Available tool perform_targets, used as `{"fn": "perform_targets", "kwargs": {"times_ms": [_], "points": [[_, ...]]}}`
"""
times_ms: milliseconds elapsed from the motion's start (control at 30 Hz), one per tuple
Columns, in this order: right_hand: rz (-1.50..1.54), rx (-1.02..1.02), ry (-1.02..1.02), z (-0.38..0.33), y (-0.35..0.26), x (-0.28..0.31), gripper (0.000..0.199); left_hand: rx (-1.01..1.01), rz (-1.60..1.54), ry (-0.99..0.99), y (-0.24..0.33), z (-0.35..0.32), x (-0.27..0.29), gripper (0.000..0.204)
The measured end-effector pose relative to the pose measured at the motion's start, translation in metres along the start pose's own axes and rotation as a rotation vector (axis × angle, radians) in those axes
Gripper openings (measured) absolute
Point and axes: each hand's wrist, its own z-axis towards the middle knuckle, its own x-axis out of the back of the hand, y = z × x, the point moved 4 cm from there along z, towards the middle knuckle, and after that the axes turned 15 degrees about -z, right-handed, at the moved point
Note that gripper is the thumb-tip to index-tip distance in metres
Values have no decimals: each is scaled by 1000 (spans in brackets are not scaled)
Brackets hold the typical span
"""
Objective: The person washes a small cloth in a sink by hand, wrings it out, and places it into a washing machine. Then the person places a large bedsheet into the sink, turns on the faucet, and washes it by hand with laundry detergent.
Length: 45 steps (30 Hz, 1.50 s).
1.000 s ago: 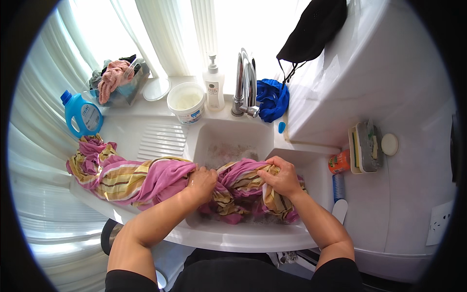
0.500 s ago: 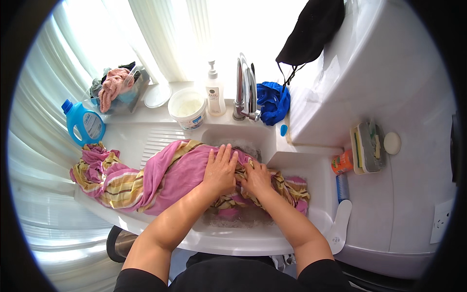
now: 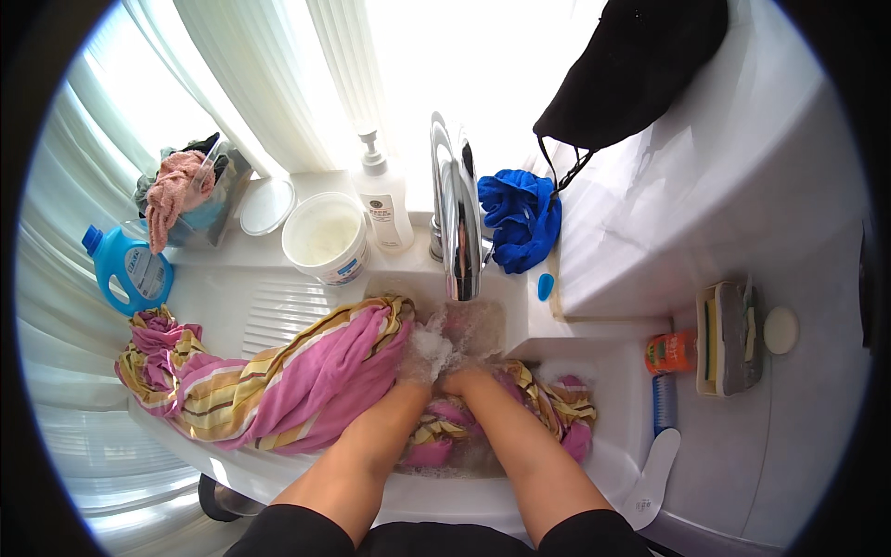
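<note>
The person is washing a pink cloth with yellow stripes (image 3: 306, 381) by hand in a white sink (image 3: 603, 446), and the scrubbing step looks to be under way. Both hands are plunging into the sudsy basin at 6 o'clock from the chrome tap (image 3: 457, 223): the left hand (image 3: 422, 357) is buried in foam, so I cannot tell its shape, and the right hand (image 3: 464, 379) is pressing closed into the wet folds. The soft, wrinkled cloth is trailing out toward 9 o'clock over the ribbed drainboard (image 3: 278, 311). The next move probably calls for feeding that dry length into the water. A round white tub (image 3: 325, 239) and 1 pump bottle (image 3: 382, 200) are standing behind.
</note>
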Motion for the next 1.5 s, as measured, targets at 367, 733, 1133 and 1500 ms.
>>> {"fn": "perform_targets", "kwargs": {"times_ms": [367,733,1133,1500], "points": [[318,-18,479,-91,15,38,72,-446,352,-73,64,-118,89,38],[-130,310,447,-200,6,12,111,-413,351,-231,78,-230,100,91],[-50,183,80,-95,-17,-9,93,-238,473,-332,36,-129,6,42],[632,251,243,-41,38,30,74,-227,279,-241,54,-71,52,70]]}}
